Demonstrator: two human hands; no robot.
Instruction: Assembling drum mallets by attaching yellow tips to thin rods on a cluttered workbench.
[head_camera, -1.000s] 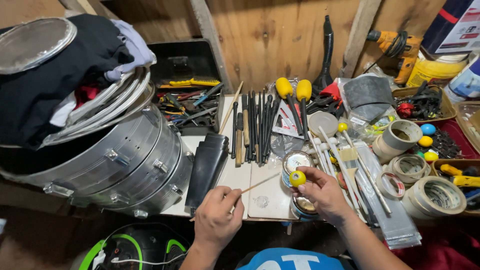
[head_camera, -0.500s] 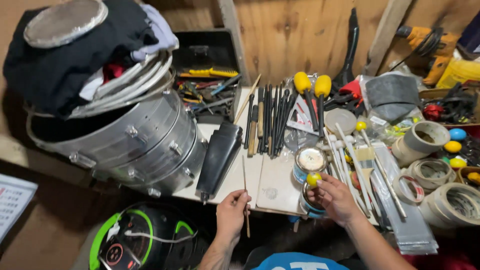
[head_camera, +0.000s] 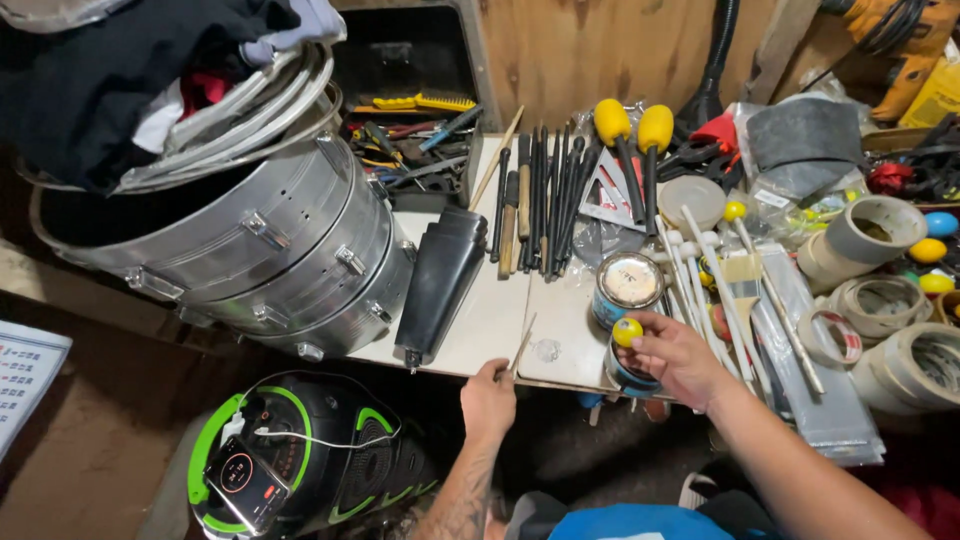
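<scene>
My left hand (head_camera: 489, 398) grips the lower end of a thin wooden stick (head_camera: 523, 344) at the front edge of the white board (head_camera: 490, 320). My right hand (head_camera: 677, 355) holds a small yellow ball (head_camera: 627, 331) between thumb and fingers, just above a blue tin. A second round tin (head_camera: 627, 284) with a pale lid stands right behind it. A row of dark sticks and rods (head_camera: 540, 195) lies on the board further back, and two yellow-headed mallets (head_camera: 634, 130) rest beside them.
A large metal drum shell (head_camera: 270, 255) with hoops and dark clothing on top fills the left. A black cowbell (head_camera: 440, 280) lies beside it. Rolls of tape (head_camera: 880, 300) sit at the right. A black-and-green device with a phone (head_camera: 290, 460) stands on the floor.
The camera has dipped lower and shifted. My left hand drew back towards me with the stick, from over the board to its front edge. My right hand kept the yellow ball by the tins.
</scene>
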